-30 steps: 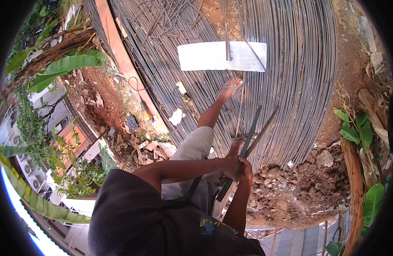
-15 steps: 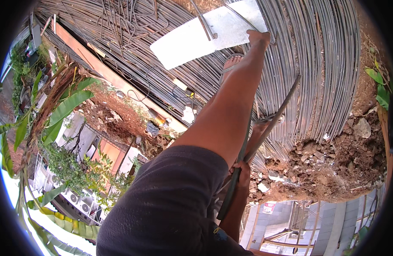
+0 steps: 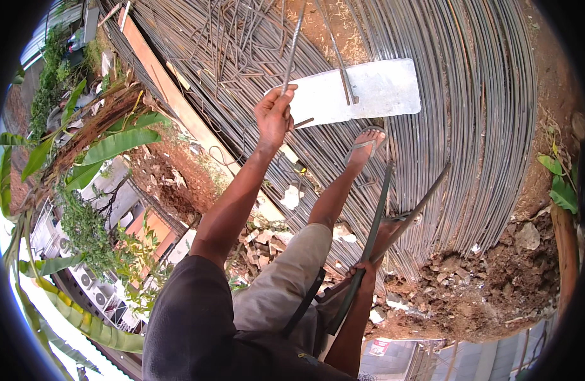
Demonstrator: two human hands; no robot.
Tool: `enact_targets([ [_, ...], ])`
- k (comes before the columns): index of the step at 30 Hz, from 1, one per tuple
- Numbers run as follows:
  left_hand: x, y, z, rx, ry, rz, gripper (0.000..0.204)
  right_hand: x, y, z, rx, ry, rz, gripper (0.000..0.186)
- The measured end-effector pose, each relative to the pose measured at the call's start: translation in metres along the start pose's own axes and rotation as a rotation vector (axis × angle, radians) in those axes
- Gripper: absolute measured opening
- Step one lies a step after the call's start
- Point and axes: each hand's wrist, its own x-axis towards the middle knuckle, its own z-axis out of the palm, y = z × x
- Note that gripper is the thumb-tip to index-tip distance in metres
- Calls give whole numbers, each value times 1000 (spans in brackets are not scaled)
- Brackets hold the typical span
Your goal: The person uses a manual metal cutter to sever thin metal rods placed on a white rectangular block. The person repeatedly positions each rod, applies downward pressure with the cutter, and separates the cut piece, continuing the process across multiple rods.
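Observation:
My left hand (image 3: 275,117) reaches out at left centre, its fingers closed around a thin steel reinforcing rod (image 3: 295,44) that runs up past the top edge. Behind the hand lies a pale, round-cornered board (image 3: 388,89); the bent end of another rod (image 3: 348,89) rests over it. Low down near my right leg, my right hand (image 3: 363,276) is wrapped round a long dark greenish bar (image 3: 377,219). A second long dark bar (image 3: 423,197) slants out from the same grip. Where the two bars meet is hidden by my hand and body.
Long steel rods (image 3: 464,114) cover the ground, and my sandalled foot (image 3: 367,143) stands on them. Bent rods (image 3: 238,41) pile up at the upper left beside a wooden plank (image 3: 153,70). Soil and rubble (image 3: 496,279) lie right; banana leaves (image 3: 108,152) hang left.
My left hand has swung left from the board's right end to its left end, carrying the rod. My right hand keeps its grip on the bars. The view has shifted.

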Motion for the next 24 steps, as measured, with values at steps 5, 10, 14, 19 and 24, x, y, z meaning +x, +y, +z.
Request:
enact_targets([
  [5,103,-15,-175,947,345,503,61,12,13,-8,19,-39,-20,17],
  [10,148,-79,-150,1028,387,109,48,10,16,-8,26,-73,-47,16],
  [14,138,-148,21,932,-85,-12,49,27,29,-33,24,2,-42,16],
  [19,170,-230,123,1084,123,-250,49,35,35,-55,-48,-29,-149,17],
  [24,159,-165,126,1036,-144,-455,34,50,51,-63,4,-90,-185,21],
])
